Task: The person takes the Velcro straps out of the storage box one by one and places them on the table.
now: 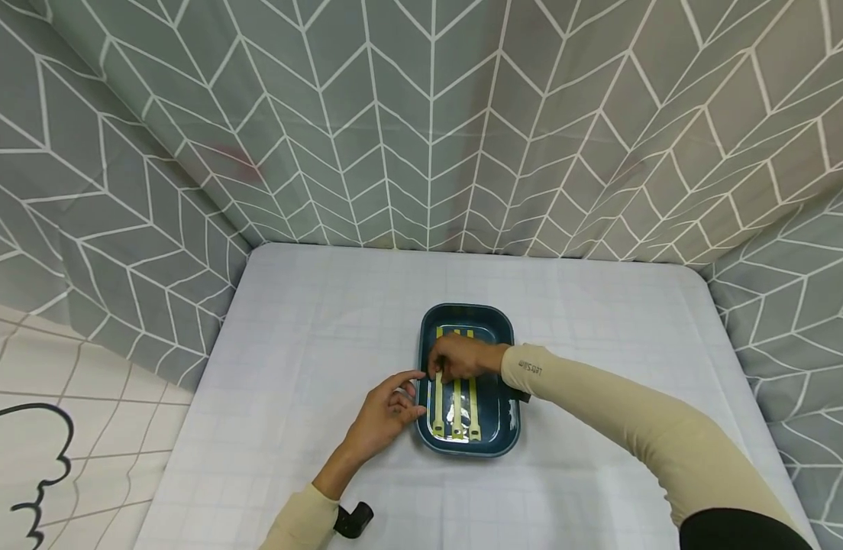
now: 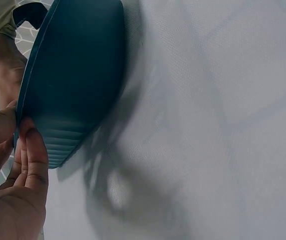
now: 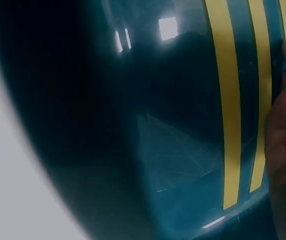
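A dark teal rectangular tray [image 1: 499, 416] stands on the table, holding three flat yellow straps [image 1: 438, 409] laid side by side lengthwise. Each has a wider end with a small hole, toward the near side. At the tray's left rim is my left hand [image 1: 382, 416]; the left wrist view shows thumb and fingers pinching the tray wall [image 2: 75, 65] from both sides. My right hand [image 1: 463, 357] reaches into the tray from the right and covers the straps' middle. Its thumb and fingers pinch the leftmost strap; in the right wrist view the other two straps [image 3: 228, 100] lie beside the hand.
White cloth covers the table [image 1: 325, 321] around the tray. Grey patterned curtains [image 1: 428, 153] hang behind it and at both sides. A black wrist device [image 1: 353, 521] sits on the left forearm, and beige sleeves [image 1: 614, 405] cover both arms.
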Available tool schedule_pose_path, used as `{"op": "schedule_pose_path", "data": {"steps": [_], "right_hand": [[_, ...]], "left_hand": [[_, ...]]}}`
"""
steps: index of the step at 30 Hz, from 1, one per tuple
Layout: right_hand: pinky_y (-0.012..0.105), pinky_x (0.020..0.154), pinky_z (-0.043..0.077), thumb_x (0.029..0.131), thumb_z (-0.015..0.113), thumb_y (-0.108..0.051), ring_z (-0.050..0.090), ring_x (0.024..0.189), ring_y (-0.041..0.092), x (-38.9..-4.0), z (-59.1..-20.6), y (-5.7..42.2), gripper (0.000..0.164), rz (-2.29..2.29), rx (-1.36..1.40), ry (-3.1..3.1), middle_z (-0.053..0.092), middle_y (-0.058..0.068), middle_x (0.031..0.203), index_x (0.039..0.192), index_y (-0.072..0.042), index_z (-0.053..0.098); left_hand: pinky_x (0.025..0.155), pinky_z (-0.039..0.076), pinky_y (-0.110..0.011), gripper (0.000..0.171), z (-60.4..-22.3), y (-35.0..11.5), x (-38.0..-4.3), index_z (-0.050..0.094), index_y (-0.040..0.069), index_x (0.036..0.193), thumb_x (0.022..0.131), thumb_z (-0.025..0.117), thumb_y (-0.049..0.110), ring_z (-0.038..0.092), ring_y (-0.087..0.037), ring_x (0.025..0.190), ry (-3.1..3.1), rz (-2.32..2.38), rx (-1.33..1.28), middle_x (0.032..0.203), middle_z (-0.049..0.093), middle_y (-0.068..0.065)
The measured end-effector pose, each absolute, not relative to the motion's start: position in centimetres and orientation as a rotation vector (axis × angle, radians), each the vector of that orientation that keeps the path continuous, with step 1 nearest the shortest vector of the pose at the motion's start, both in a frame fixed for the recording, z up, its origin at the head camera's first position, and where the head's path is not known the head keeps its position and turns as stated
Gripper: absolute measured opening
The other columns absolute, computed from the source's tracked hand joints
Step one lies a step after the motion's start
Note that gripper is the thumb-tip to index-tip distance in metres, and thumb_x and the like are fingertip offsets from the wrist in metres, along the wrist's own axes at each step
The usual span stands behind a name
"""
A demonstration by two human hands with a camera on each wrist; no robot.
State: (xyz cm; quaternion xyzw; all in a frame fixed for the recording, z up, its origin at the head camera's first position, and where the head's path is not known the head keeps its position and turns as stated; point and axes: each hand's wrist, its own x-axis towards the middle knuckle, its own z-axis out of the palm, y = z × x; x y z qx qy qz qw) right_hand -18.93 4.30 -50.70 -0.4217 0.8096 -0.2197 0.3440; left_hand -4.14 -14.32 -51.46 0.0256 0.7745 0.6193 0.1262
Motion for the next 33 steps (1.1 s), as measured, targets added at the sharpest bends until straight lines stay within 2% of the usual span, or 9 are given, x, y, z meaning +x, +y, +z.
{"op": "schedule_pose_path", "data": {"steps": [6, 14, 20, 25, 33], "right_hand": [[0.022, 0.077, 0.054, 0.084, 0.076, 0.000, 0.064, 0.085, 0.008, -19.0, -50.9, 4.4, 0.016, -0.544, -1.173, 2.132, 0.071, 0.001, 0.096, 0.096, -0.011, 0.076], [0.022, 0.078, 0.052, 0.084, 0.077, -0.002, 0.058, 0.091, 0.009, -18.7, -50.8, 4.6, 0.015, -0.484, -1.221, 2.176, 0.062, -0.002, 0.099, 0.091, -0.015, 0.075], [0.023, 0.078, 0.051, 0.085, 0.075, -0.002, 0.057, 0.088, 0.008, -18.6, -50.6, 4.6, 0.015, -0.460, -1.237, 2.168, 0.061, -0.004, 0.096, 0.086, -0.017, 0.071], [0.022, 0.081, 0.051, 0.087, 0.075, -0.006, 0.058, 0.087, 0.005, -18.3, -50.5, 4.7, 0.015, -0.380, -1.291, 2.192, 0.064, -0.008, 0.093, 0.089, -0.020, 0.069], [0.022, 0.081, 0.052, 0.093, 0.072, -0.014, 0.059, 0.089, 0.005, -17.9, -49.9, 4.7, 0.007, -0.302, -1.443, 2.192, 0.066, -0.006, 0.097, 0.095, -0.019, 0.068]], "left_hand": [[0.069, 0.051, -0.018, 0.054, -51.5, -14.4, -4.2, 0.057, 0.009, 0.136, 0.086, 0.075, -0.001, 0.060, -0.009, 0.077, 2.255, 1.798, 0.070, 0.106, 0.055, -0.013], [0.068, 0.051, -0.018, 0.054, -51.7, -14.4, -4.2, 0.058, 0.011, 0.136, 0.086, 0.075, -0.001, 0.061, -0.007, 0.077, 2.285, 1.765, 0.073, 0.105, 0.055, -0.010], [0.067, 0.050, -0.018, 0.053, -51.8, -14.4, -4.1, 0.057, 0.008, 0.136, 0.087, 0.075, 0.000, 0.060, -0.007, 0.076, 2.280, 1.782, 0.110, 0.105, 0.055, -0.011], [0.065, 0.049, -0.018, 0.053, -51.9, -14.4, -4.0, 0.057, 0.006, 0.136, 0.087, 0.075, -0.001, 0.060, -0.006, 0.074, 2.277, 1.791, 0.122, 0.105, 0.054, -0.012], [0.064, 0.048, -0.018, 0.052, -51.7, -14.4, -3.9, 0.058, 0.008, 0.135, 0.086, 0.075, 0.000, 0.059, -0.008, 0.074, 2.257, 1.810, 0.103, 0.106, 0.055, -0.017]]}}
